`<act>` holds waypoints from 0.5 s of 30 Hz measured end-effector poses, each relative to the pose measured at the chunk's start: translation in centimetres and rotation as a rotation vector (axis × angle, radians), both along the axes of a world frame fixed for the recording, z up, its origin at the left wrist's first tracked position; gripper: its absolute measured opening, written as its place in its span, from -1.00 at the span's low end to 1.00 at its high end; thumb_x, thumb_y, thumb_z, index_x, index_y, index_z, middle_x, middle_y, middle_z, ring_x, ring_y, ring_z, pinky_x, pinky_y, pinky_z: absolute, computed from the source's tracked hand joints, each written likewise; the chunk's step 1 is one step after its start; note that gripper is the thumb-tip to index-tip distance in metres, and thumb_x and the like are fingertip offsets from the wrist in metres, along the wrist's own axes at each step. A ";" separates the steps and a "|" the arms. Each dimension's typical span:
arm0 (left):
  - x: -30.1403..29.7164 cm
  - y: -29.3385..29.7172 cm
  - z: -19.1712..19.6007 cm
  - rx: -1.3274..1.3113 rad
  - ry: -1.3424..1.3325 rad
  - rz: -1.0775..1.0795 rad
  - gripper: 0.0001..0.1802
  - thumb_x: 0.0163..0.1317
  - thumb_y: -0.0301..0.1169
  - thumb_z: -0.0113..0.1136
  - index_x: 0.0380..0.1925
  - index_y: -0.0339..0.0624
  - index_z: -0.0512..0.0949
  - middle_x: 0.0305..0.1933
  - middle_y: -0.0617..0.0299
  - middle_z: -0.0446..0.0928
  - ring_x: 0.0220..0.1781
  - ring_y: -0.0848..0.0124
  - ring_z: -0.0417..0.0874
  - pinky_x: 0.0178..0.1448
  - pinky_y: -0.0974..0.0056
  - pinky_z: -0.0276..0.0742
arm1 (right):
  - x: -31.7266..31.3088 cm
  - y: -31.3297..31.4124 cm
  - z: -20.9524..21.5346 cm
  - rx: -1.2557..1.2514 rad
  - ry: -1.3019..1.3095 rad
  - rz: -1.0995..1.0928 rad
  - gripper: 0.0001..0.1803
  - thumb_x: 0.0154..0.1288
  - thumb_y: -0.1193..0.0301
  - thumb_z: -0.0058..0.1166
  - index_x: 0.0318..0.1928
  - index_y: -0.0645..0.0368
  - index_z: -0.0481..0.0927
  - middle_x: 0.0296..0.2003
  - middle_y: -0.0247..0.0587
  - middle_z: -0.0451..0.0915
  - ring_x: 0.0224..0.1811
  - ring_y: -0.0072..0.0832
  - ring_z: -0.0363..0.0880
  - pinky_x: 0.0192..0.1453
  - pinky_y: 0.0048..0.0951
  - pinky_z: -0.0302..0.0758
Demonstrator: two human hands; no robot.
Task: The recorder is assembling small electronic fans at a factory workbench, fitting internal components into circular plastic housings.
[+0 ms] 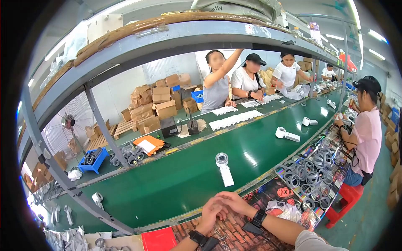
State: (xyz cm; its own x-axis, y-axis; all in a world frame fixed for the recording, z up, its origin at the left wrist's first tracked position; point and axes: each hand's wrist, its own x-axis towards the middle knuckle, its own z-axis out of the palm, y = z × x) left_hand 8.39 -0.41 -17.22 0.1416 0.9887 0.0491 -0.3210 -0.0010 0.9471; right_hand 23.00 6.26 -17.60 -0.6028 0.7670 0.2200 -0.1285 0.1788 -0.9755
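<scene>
My left hand point(210, 214) and my right hand point(235, 203) meet over the near edge of the green conveyor belt point(167, 201). The right hand's fingers stretch across the curled fingers of the left, partly covering them. I see no object in either hand. Each wrist wears a dark band. Just beyond the hands, on the belt, lies a white handheld magnifier point(224, 169) with a round lens head and a flat handle. Further right are a second magnifier point(287, 134) and a third magnifier point(310, 121). Another white magnifier point(97, 200) lies on the left.
Many grey rings point(307, 175) cover the bench at right, beside a clear plastic bag point(284, 211). A metal post point(71, 184) stands at left below an overhead shelf point(167, 35). White parts point(236, 119) lie across the belt before several co-workers; another person point(366, 129) works at right.
</scene>
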 end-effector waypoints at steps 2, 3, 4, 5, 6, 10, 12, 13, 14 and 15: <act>0.0 0.0 0.0 0.009 -0.020 -0.013 -0.69 0.26 -0.54 -0.08 0.03 -0.26 0.33 -0.43 0.00 0.54 -0.56 0.38 0.54 -0.49 0.41 0.45 | 0.0 0.0 0.1 -0.034 -0.025 0.017 -0.75 0.34 0.50 -0.12 -0.02 0.30 0.47 -0.22 -0.31 0.54 -0.22 -0.63 0.47 -0.13 -0.58 0.42; -0.1 0.1 -0.1 0.019 -0.031 -0.013 -0.70 0.25 -0.54 -0.07 0.00 -0.25 0.33 -0.43 0.01 0.54 -0.56 0.39 0.54 -0.49 0.42 0.45 | 0.0 0.0 0.1 -0.041 -0.028 0.021 -0.75 0.34 0.50 -0.12 -0.02 0.30 0.47 -0.22 -0.31 0.54 -0.22 -0.63 0.47 -0.13 -0.58 0.42; -0.8 -0.2 -0.3 0.027 -0.042 0.009 -0.72 0.25 -0.54 -0.07 -0.03 -0.23 0.33 -0.44 0.02 0.54 -0.56 0.41 0.54 -0.49 0.42 0.45 | -0.7 -0.1 0.1 -0.085 -0.019 0.049 -0.76 0.34 0.49 -0.10 -0.02 0.30 0.48 -0.23 -0.33 0.55 -0.23 -0.66 0.47 -0.14 -0.60 0.42; -1.2 -0.4 -0.6 0.015 -0.043 0.044 -0.72 0.25 -0.54 -0.07 -0.03 -0.23 0.33 -0.44 0.02 0.54 -0.56 0.41 0.54 -0.49 0.42 0.45 | -1.7 -0.2 0.2 -0.132 -0.012 0.085 -0.76 0.34 0.49 -0.09 -0.03 0.30 0.48 -0.24 -0.36 0.55 -0.24 -0.68 0.46 -0.15 -0.62 0.42; -1.4 -0.4 -1.1 0.015 -0.031 0.045 -0.73 0.24 -0.54 -0.05 -0.03 -0.21 0.34 -0.42 0.06 0.55 -0.53 0.44 0.54 -0.48 0.42 0.45 | -2.1 -0.4 0.3 -0.032 -0.061 0.064 -0.76 0.34 0.46 -0.06 -0.04 0.31 0.49 -0.23 -0.34 0.56 -0.21 -0.67 0.47 -0.15 -0.61 0.44; 0.4 0.9 -3.2 0.035 -0.116 0.032 -0.68 0.21 -0.54 -0.01 -0.01 -0.12 0.33 -0.40 0.28 0.49 -0.44 0.52 0.54 -0.48 0.47 0.43 | -0.3 -0.1 -0.7 -0.142 -0.025 -0.032 -0.74 0.32 0.45 -0.06 -0.01 0.25 0.47 -0.19 -0.31 0.56 -0.17 -0.61 0.50 -0.11 -0.59 0.49; 1.2 1.6 -3.8 0.065 -0.196 -0.025 -0.64 0.21 -0.50 0.01 0.03 -0.11 0.30 -0.38 0.29 0.49 -0.50 0.56 0.49 -0.51 0.49 0.36 | 0.3 -0.1 0.0 -0.142 -0.032 -0.053 -0.68 0.27 0.46 -0.01 0.04 0.21 0.44 -0.19 -0.31 0.55 -0.18 -0.60 0.52 -0.12 -0.56 0.51; 1.8 1.6 -2.7 0.057 -0.198 0.006 -0.64 0.20 -0.52 -0.02 0.03 -0.10 0.29 -0.38 0.29 0.48 -0.53 0.58 0.47 -0.53 0.50 0.35 | 0.6 0.0 -0.2 -0.136 0.036 -0.067 -0.66 0.24 0.50 -0.01 0.06 0.20 0.43 -0.20 -0.32 0.55 -0.20 -0.60 0.52 -0.13 -0.57 0.51; 1.7 1.9 -2.8 0.113 -0.220 -0.027 -0.62 0.17 -0.56 -0.03 0.02 -0.10 0.29 -0.41 0.29 0.48 -0.56 0.58 0.47 -0.56 0.51 0.33 | 0.8 0.5 -0.5 -0.058 -0.024 -0.064 -0.62 0.22 0.54 -0.02 0.08 0.20 0.42 -0.22 -0.33 0.54 -0.22 -0.60 0.52 -0.13 -0.58 0.49; 1.4 1.6 -2.4 0.084 -0.212 -0.030 -0.68 0.14 -0.59 -0.04 -0.09 -0.11 0.29 -0.43 0.27 0.48 -0.60 0.58 0.46 -0.60 0.51 0.31 | 0.3 0.7 -1.2 -0.031 -0.013 -0.092 -0.60 0.20 0.58 -0.06 0.09 0.21 0.41 -0.23 -0.34 0.54 -0.24 -0.62 0.52 -0.20 -0.63 0.48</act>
